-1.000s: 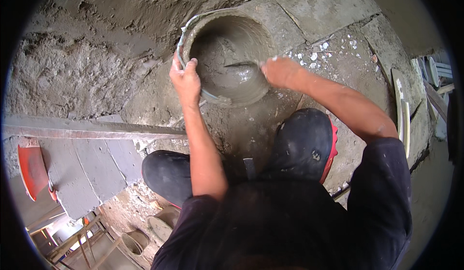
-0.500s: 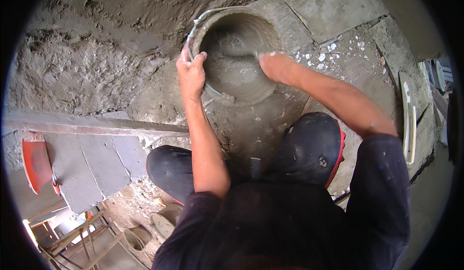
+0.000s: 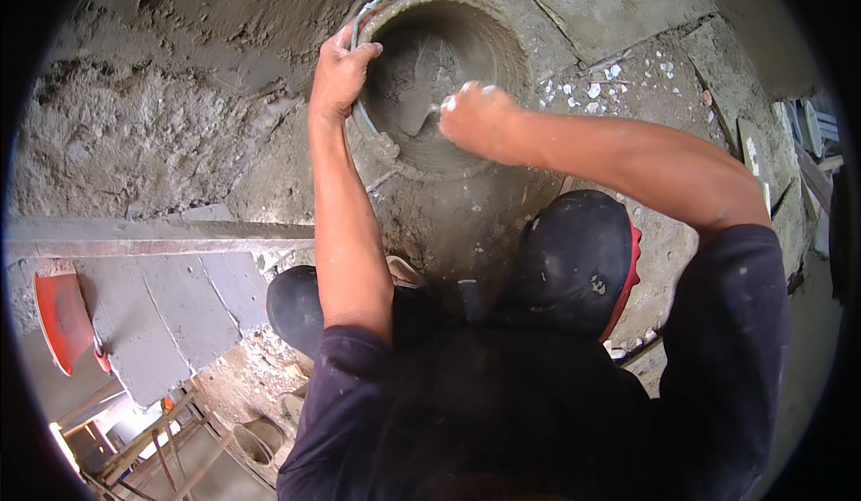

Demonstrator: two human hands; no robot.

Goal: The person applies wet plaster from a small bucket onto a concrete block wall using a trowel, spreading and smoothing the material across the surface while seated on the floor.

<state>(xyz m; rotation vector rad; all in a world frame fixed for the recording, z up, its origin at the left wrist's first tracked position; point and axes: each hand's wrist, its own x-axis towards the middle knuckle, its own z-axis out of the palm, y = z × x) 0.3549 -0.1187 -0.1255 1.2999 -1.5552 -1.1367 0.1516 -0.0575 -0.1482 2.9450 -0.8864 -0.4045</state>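
Note:
A mortar-caked bucket (image 3: 513, 48) stands before me with its mouth up. Its pale wire handle (image 3: 360, 18) lies round the left and far side of the rim. My left hand (image 3: 339, 72) is closed on the left rim, thumb over the edge and fingers outside. Over the near part of the opening, my right hand (image 3: 481, 124) is a fist round the handle of a trowel (image 3: 418, 121). The handle is mostly hidden by my fingers. The trowel's grey blade reaches into wet grey mortar (image 3: 414, 70) at the bottom of the bucket.
White chips (image 3: 594, 90) litter the slab right of the bucket. A long bar (image 3: 161, 237) runs in from the left, and below it lies an orange-red curved piece (image 3: 65, 322). Other buckets (image 3: 256, 443) stand lower left. Rough mortar (image 3: 161, 133) covers the upper left.
My right hand has moved left and inward over the bucket, and the trowel blade now shows. The bucket and my left hand sit slightly higher in view.

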